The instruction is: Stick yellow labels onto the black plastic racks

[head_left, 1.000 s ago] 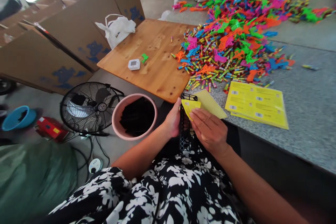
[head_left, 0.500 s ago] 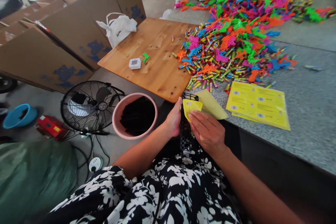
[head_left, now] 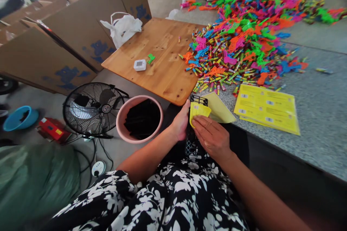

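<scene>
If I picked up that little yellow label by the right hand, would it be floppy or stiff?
Probably floppy: the yellow label looks bent beside the right hand's fingertips. It's likely very light, because it seems as thin as paper. And it probably wouldn't roll, since it looks like a small flat sheet.

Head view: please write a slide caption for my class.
Left hand holds a black plastic lattice frame; right hand holds a yellow rounded-corner label over it.
</scene>
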Tool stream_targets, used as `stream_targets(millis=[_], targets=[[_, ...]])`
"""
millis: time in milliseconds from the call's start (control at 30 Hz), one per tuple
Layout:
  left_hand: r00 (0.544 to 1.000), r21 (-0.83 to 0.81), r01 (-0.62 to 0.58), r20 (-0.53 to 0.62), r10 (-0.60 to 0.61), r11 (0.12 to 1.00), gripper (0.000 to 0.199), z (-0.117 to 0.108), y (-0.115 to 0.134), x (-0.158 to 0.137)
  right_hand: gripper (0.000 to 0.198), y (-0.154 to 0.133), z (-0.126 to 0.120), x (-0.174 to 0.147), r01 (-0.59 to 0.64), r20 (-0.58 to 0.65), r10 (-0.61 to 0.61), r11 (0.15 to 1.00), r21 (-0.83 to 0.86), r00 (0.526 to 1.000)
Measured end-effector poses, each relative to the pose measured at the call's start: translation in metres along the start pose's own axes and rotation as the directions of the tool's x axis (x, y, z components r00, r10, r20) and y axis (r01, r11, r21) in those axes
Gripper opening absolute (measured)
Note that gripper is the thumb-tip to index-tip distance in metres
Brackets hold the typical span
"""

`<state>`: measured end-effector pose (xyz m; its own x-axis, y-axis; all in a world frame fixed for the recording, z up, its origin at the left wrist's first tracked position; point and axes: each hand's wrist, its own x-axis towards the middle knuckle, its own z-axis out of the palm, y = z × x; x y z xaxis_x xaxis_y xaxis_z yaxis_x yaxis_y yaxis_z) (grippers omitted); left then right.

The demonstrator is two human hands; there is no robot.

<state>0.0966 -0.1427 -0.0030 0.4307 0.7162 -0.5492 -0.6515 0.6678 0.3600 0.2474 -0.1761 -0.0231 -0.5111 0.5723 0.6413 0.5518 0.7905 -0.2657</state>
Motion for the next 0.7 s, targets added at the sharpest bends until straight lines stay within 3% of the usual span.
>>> stream_targets(millis=[133,533,700], targets=[[0.999,-0.011,0.046,0.001,-0.046,0.999,0.073,0.0024,0.0019,-0.0041,0.038,-0.0017,-0.0012,0.0034,-0.015,0.018,0.015,1.000,0.024,1.000],[0.999,-0.003,-0.029,0.013,0.029,1.000,0.069,-0.0017,0.0003,0.0008,0.037,-0.0074,-0.0067,-0.0007,-0.048,0.166,0.040,0.998,0.044,0.985],[0.993,0.040,-0.119,0.026,0.118,0.992,0.065,0.0010,-0.0009,-0.0027,0.063,-0.0069,0.0000,0.0032,-0.075,0.212,0.068,0.997,0.023,0.975]])
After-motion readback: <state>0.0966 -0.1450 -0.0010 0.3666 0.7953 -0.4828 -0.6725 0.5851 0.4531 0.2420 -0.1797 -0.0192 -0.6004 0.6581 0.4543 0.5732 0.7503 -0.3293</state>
